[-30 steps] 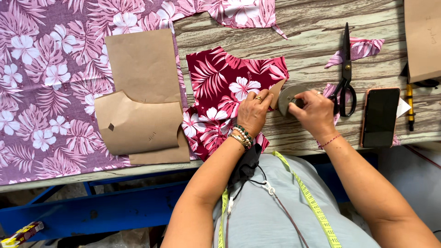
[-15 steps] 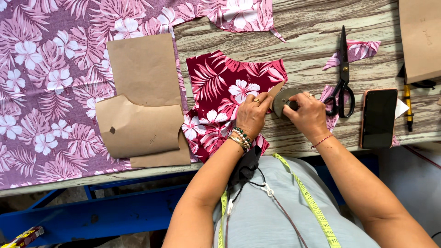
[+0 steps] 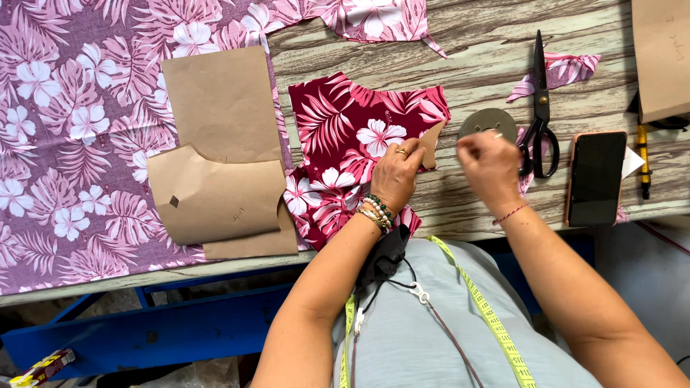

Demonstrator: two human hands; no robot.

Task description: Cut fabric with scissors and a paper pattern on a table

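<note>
My left hand (image 3: 397, 176) presses flat on the dark red piece of cotton-like fabric with pink palm leaves and white flowers (image 3: 359, 136), and its fingers pinch a small brown paper pattern piece (image 3: 432, 144) against the right edge of this fabric. My right hand (image 3: 490, 167) is lifted a little above the surface, just right of the red fabric; its fingers are curled together, but the hand is blurred and I cannot tell whether it holds something.

I judge the work to be at an early stage: the red fabric already has a cut, curved outline, but the small pattern is only laid on it, and I see no traced line or new cut there.

Just beyond my right hand lies a flat grey metal disc (image 3: 488, 121), round and dull. To the right of the red fabric lie black steel scissors (image 3: 539, 108), closed, and further right a black smartphone with a pinkish rim (image 3: 596, 178). To the left of the red fabric, two large stiff brown paper patterns (image 3: 219, 151) overlap on a wide mauve floral cloth (image 3: 72, 144). The pale wood-grain surface (image 3: 489, 57) looks rough and striped. A yellow-green measuring tape (image 3: 489, 316) hangs around my neck.
</note>
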